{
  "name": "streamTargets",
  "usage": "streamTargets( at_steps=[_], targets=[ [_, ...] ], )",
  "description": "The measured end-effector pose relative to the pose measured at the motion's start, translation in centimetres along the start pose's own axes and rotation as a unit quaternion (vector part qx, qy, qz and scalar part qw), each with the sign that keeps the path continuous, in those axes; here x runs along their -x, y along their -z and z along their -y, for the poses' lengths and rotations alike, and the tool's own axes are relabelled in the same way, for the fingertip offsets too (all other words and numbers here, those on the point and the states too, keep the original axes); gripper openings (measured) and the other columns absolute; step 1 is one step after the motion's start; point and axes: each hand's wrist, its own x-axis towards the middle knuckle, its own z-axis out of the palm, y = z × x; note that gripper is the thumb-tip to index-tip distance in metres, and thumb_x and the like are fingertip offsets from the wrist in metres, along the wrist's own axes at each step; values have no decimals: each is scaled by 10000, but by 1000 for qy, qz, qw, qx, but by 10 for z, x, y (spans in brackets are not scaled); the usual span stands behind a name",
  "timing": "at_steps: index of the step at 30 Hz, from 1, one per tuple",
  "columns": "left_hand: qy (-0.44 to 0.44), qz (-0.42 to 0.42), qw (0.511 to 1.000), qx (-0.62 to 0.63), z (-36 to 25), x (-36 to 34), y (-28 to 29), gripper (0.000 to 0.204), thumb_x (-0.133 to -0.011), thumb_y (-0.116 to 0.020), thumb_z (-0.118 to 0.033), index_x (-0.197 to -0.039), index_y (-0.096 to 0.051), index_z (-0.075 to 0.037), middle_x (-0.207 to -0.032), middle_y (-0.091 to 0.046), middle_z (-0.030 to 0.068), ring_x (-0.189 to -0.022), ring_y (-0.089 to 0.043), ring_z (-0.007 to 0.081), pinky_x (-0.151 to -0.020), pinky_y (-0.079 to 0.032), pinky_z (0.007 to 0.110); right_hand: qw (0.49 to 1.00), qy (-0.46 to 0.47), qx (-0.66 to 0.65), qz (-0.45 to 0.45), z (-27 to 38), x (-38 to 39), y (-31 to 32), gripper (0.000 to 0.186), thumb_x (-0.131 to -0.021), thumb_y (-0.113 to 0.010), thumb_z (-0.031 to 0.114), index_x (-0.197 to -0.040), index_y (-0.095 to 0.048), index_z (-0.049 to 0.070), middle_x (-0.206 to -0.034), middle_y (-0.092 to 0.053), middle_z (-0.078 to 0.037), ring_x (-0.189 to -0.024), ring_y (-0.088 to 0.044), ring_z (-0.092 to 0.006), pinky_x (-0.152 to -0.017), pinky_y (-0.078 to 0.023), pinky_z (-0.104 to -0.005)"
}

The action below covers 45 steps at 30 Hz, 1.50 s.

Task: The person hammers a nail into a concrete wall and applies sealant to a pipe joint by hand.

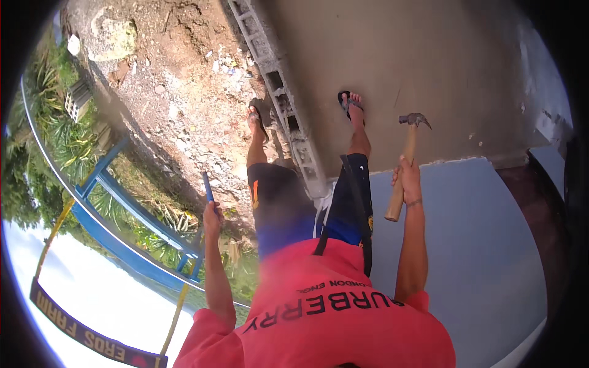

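My left hand is closed around the lower part of a slim blue rod-shaped tool with a dark end, which looks like a chisel. It points away from me over the rubble. My right hand grips the wooden handle of a claw hammer, its metal head at the far end and its claw turned right. Both tools are held up in the air, well apart from each other. Between my hands, a low row of hollow concrete blocks runs away from me; neither tool touches it.
My left foot stands on rough rubble ground, my right on a smooth concrete floor. A blue-grey painted surface lies below my right arm. Left are a blue metal frame, plants and a dark sign.
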Motion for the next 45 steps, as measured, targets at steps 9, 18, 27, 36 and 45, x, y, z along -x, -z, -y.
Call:
streamTargets(
  at_steps=[9,18,27,36,45],
  targets=[
    [-305,282,851,-321,-217,-129,-93,382,-1022,-409,-370,-1062,-551,-18,-683,-484,1,-567,-460,82,-517,-398,240,975,42,-100,-192,-104,136,-121,275,-994,-475,248,-1193,-412,70,-671,-475,-29,-454,-479,-107,-391,-431,-272],
    [-321,323,725,-517,-151,-97,-194,364,-1023,-388,-352,-1096,-534,-26,-881,-655,224,-820,-627,434,-693,-474,453,976,-104,-162,-100,-181,121,-199,485,-968,-481,196,-1415,-319,100,-702,-506,-35,-450,-484,-103,-387,-424,-269],
    [-407,297,542,-673,-82,-183,-422,347,-988,-475,-390,-1142,-485,-80,-813,-648,294,-822,-625,499,-684,-472,563,977,-158,-122,67,-240,-73,-152,652,-968,-515,285,-1534,-212,167,-716,-559,-61,-550,-557,-137,-501,-481,-302],
    [-318,237,300,-868,-18,-273,-515,346,-1003,-407,-410,-1108,-467,-86,-822,-648,282,-813,-620,496,-730,-480,572,982,-143,-95,79,-313,-190,-176,701,-992,-444,258,-1550,-24,193,-950,-649,-309,-863,-649,-465,-760,-507,-500],
    [-356,266,173,-879,0,-320,-502,345,-1003,-415,-362,-1092,-456,-31,-845,-673,239,-802,-651,456,-744,-510,555,990,-84,-81,83,-303,-238,-208,670,-992,-446,250,-1543,-67,209,-915,-644,-330,-880,-624,-498,-792,-483,-562]
  ],
)
